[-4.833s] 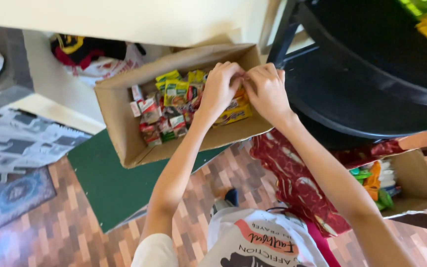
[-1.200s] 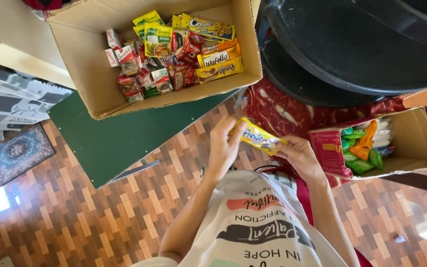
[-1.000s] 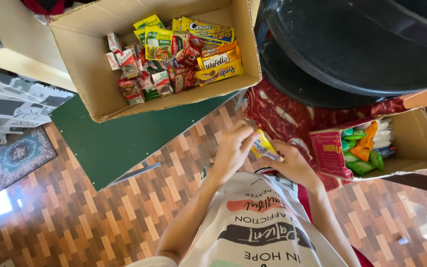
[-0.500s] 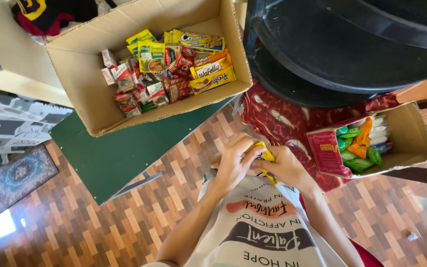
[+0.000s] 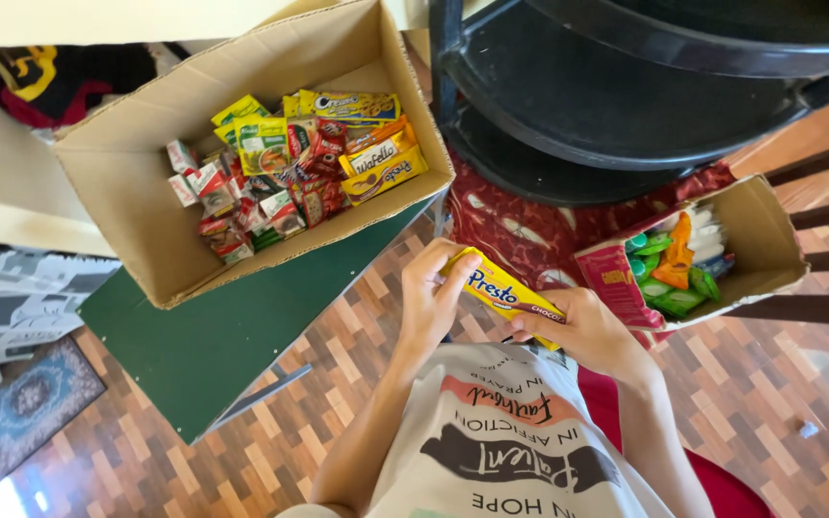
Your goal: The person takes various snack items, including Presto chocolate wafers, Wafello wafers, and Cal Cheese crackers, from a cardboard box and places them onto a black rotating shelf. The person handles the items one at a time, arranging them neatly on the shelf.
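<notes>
Open floor [image 5: 338,384] between boxes [image 5: 127,192]

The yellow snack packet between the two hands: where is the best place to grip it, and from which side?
Probably at its two short ends. The yellow snack packet is long, flat and slanted, so the left hand pinches the upper end from the left, and the right hand takes the lower end from the right.

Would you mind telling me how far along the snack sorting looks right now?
Done: one yellow snack packet is out of the large cardboard box. In hand: left hand and right hand grip its ends. Left: many packets remain inside.
</notes>
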